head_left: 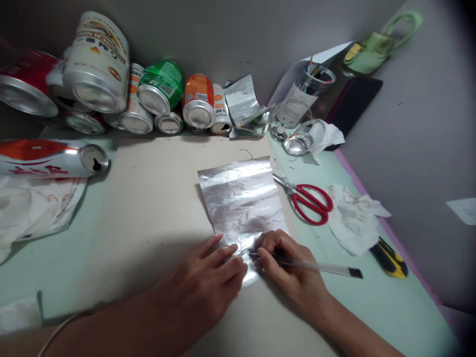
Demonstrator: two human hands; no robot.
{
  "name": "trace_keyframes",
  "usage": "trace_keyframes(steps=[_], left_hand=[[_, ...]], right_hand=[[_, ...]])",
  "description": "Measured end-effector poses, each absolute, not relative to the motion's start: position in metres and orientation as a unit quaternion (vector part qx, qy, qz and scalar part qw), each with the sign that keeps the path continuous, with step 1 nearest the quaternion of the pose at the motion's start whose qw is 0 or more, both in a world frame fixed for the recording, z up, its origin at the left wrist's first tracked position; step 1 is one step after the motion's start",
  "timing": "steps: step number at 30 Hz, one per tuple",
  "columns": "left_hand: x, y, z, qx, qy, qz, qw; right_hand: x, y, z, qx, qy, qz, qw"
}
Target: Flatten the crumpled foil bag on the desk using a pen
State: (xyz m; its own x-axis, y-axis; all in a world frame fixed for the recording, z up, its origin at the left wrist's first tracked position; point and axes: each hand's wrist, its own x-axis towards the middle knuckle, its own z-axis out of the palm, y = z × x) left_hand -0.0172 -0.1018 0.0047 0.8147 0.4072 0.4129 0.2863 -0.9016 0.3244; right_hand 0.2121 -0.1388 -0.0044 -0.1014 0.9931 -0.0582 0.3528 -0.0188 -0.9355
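Note:
A silvery sheet of thin metal (241, 198) lies on the beige board (156, 198), its surface embossed with raised marks I cannot read. My left hand (211, 277) rests open on the sheet's lower left edge, fingertips pressing it down. In my right hand (293, 272) a clear pen (323, 267) with a dark end cap is pinched between thumb and fingers. Its tip touches the sheet near the bottom, close to my left fingers. Red-handled scissors (312, 204) lie just right of the sheet, their blades partly beneath its edge.
Several drink cans (199, 99) line the back wall, one large can (97, 64) on top. Another can (55, 157) lies at left over a plastic bag (40, 208). At right are a pen jar (301, 99), crumpled tissue (353, 218), a yellow-black cutter (389, 258) and a dark phone-like slab (353, 109).

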Motion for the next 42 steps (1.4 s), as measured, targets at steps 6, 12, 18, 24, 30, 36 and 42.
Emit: trace_keyframes(steps=[6, 12, 18, 24, 30, 36, 42], left_hand=[[-0.0169, -0.1025, 0.0027, 0.943, 0.186, 0.25, 0.121], [-0.0164, -0.1007, 0.0084, 0.94, 0.19, 0.255, 0.125], [-0.0155, -0.1008, 0.0061, 0.939, 0.189, 0.259, 0.121], [-0.0168, -0.1005, 0.0077, 0.94, 0.184, 0.258, 0.129], [-0.0171, -0.1012, 0.0056, 0.943, 0.186, 0.248, 0.124], [-0.0154, -0.1023, 0.0016, 0.939, 0.192, 0.259, 0.12], [-0.0149, -0.1002, 0.0066, 0.937, 0.193, 0.266, 0.118]], right_hand=[[0.2119, -0.1386, -0.0058, -0.56, -0.598, 0.437, 0.371], [0.2131, -0.1393, -0.0038, -0.558, -0.605, 0.443, 0.355], [0.2133, -0.139, -0.0049, -0.552, -0.604, 0.449, 0.36], [0.2122, -0.1391, -0.0031, -0.55, -0.604, 0.447, 0.365], [0.2137, -0.1388, -0.0017, -0.548, -0.614, 0.445, 0.352], [0.2137, -0.138, -0.0031, -0.546, -0.615, 0.444, 0.355], [0.2138, -0.139, -0.0029, -0.542, -0.621, 0.437, 0.36]])
